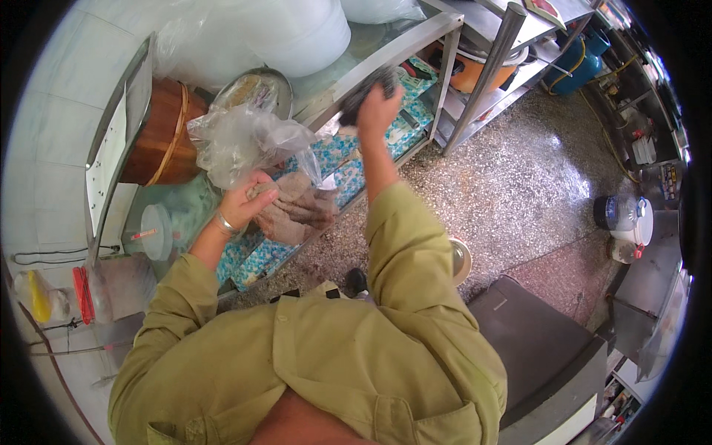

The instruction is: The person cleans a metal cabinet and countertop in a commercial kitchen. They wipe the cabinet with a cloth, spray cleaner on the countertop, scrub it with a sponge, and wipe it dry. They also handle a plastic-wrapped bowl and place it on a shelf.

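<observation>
My left hand point(245, 201), with a metal bracelet at the wrist, grips a bunched brownish cloth point(297, 208) at the shelf's front edge. A crumpled clear plastic bag point(245, 147) lies just beyond that hand, partly in front of a round metal pan point(281, 92). Farther right, my right hand point(381, 114) is closed around a dark item point(370, 92), blurred by motion, so its kind is unclear. It is held by the metal edge of the glass-topped counter, over a lower shelf lined with blue-patterned covering point(336, 158).
A brown wooden bucket point(161, 130) stands at left, near a lidded plastic jar point(157, 232). White plastic-wrapped containers point(300, 36) sit on the counter. A steel post point(484, 78) rises at right beside an orange pot point(473, 69). A dark-topped cabinet point(528, 339) is at lower right.
</observation>
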The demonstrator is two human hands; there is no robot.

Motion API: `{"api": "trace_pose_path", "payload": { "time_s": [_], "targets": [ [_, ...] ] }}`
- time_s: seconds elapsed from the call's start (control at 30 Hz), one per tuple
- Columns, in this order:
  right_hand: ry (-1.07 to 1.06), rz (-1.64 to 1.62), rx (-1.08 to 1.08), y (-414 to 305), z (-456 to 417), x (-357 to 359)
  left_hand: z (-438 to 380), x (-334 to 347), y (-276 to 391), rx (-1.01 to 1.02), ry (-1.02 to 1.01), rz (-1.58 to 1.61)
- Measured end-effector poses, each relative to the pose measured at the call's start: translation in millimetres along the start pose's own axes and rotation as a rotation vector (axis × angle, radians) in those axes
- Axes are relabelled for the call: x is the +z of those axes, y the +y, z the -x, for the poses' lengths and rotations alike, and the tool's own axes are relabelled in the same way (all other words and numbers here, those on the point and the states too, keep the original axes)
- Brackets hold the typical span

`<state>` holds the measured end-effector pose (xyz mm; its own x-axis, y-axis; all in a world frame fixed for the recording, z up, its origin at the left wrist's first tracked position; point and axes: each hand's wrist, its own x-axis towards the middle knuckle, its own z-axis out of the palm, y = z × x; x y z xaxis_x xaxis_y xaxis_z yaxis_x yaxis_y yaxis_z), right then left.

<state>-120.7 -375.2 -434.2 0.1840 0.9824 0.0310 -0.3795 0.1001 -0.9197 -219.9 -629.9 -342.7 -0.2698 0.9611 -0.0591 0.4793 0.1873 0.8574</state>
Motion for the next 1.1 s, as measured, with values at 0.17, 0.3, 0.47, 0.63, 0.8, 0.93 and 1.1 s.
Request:
{"api": "trace_pose_path", "payload": {
  "time_s": [0.17, 0.3, 0.47, 0.63, 0.8, 0.93, 1.1],
  "targets": [
    [-0.418, 0.157, -0.077, 24, 123, -16, 2, 0, -2, 0.012, 0.005, -0.05],
    [-0.073, -0.038, 0.003, -9, 6, -5, -2, -1, 9, -0.017, -0.038, -0.055],
    [-0.317, 0.134, 0.003, 26, 113, -10, -3, -1, -2, 0.021, -0.02, -0.048],
    [-0.246, 0.268, -0.139, 12, 91, -16, -1, -4, 4, 0.033, -0.067, -0.075],
    [-0.166, 0.106, -0.048, 13, 58, -9, -7, -2, 11, 0.041, -0.082, -0.118],
    [-0.546, 0.165, -0.112, 0, 158, -24, 4, -10, 3, -0.006, -0.149, -0.241],
    [-0.112, 0.261, 0.01, -11, 13, -15, 25, -12, 6, 0.028, -0.079, -0.233]
  ]
}}
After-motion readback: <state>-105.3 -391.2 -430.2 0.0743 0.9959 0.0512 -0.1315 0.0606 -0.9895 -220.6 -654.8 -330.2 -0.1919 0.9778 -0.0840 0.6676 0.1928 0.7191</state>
